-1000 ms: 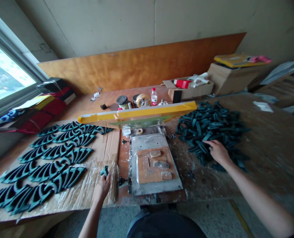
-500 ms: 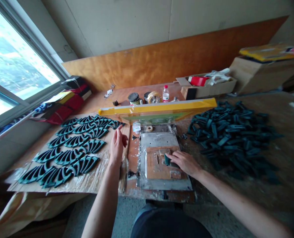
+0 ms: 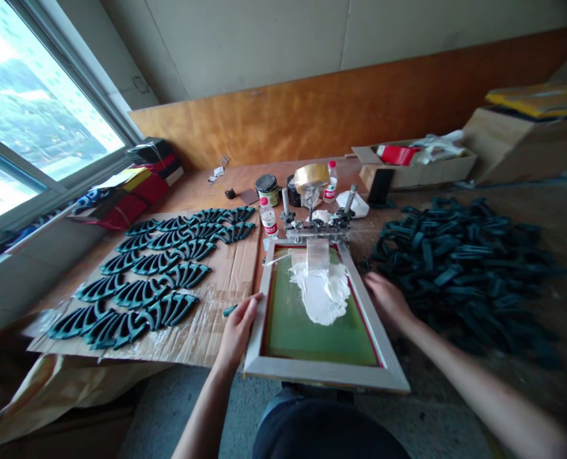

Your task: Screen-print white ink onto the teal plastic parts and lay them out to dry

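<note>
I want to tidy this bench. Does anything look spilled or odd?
White paste sits ragged and uneven on the green screen, though perhaps intended. Crumpled scraps lying loose near the back board look like litter. Nothing looks plainly broken.

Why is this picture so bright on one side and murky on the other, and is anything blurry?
Head view: daylight glares in the window at upper left, nearly white in places; the pile of dark green pieces at right sits dimmer, its lower edge soft and murky. Head view: the right forearm smears towards the corner, perhaps from motion or the lens.
</note>
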`<action>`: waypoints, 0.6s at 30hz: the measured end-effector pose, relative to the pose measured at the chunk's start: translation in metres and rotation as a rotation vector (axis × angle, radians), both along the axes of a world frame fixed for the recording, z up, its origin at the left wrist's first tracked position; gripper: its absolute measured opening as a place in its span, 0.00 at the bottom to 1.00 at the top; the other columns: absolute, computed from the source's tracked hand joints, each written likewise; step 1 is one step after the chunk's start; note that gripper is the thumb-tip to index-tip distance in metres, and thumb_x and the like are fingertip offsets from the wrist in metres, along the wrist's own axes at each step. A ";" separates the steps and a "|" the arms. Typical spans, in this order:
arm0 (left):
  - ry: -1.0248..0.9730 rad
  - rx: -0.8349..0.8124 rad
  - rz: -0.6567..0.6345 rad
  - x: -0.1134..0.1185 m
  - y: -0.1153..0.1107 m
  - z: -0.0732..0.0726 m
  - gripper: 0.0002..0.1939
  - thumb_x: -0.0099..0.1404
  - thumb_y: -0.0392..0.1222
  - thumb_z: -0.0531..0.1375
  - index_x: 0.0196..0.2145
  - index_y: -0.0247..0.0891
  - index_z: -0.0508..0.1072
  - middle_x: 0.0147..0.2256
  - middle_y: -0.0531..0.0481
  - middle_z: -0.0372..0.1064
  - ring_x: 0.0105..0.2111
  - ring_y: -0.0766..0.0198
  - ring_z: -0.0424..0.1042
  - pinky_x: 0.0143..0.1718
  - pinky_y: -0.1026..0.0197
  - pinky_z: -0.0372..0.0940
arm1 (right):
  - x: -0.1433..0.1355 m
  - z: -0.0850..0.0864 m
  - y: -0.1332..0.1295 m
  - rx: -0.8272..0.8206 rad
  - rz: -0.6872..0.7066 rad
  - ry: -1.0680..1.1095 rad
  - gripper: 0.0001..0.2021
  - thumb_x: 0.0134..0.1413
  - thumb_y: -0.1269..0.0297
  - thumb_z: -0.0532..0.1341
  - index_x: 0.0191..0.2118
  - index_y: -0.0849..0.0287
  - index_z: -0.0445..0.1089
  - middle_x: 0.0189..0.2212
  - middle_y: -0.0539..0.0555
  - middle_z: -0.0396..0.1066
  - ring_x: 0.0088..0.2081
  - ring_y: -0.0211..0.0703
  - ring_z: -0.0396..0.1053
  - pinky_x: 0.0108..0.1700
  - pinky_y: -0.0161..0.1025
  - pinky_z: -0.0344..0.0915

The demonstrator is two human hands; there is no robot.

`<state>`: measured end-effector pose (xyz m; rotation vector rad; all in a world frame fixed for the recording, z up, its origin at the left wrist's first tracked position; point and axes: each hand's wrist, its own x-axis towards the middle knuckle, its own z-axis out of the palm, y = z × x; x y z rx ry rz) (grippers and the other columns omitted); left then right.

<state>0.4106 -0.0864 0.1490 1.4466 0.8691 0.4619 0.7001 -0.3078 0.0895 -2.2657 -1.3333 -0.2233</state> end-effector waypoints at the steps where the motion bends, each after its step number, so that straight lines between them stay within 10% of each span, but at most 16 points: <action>1: 0.028 -0.018 -0.027 -0.003 -0.001 -0.019 0.34 0.58 0.62 0.61 0.56 0.38 0.70 0.31 0.50 0.73 0.31 0.61 0.71 0.31 0.64 0.64 | 0.007 0.009 0.005 0.039 -0.027 0.001 0.18 0.64 0.62 0.49 0.45 0.63 0.74 0.36 0.57 0.72 0.36 0.44 0.70 0.39 0.39 0.69; 5: 0.172 0.117 -0.074 0.000 0.003 -0.072 0.38 0.60 0.59 0.59 0.63 0.39 0.60 0.24 0.56 0.66 0.24 0.65 0.64 0.27 0.65 0.57 | 0.008 0.046 0.059 0.055 0.070 -0.056 0.26 0.53 0.61 0.64 0.57 0.60 0.64 0.50 0.62 0.66 0.52 0.53 0.65 0.52 0.46 0.65; 9: 0.264 0.260 -0.113 0.003 0.009 -0.082 0.32 0.63 0.56 0.56 0.60 0.39 0.65 0.24 0.56 0.65 0.25 0.65 0.65 0.28 0.65 0.56 | -0.022 0.053 0.093 -0.205 0.214 -0.048 0.11 0.51 0.71 0.64 0.42 0.59 0.69 0.38 0.57 0.70 0.42 0.50 0.67 0.44 0.42 0.65; 18: 0.267 0.224 -0.098 0.001 0.006 -0.078 0.30 0.62 0.58 0.56 0.56 0.36 0.69 0.26 0.52 0.70 0.28 0.61 0.68 0.30 0.63 0.59 | -0.040 0.045 0.028 -0.263 0.726 -0.068 0.11 0.50 0.80 0.54 0.30 0.57 0.69 0.29 0.52 0.69 0.34 0.43 0.65 0.38 0.38 0.61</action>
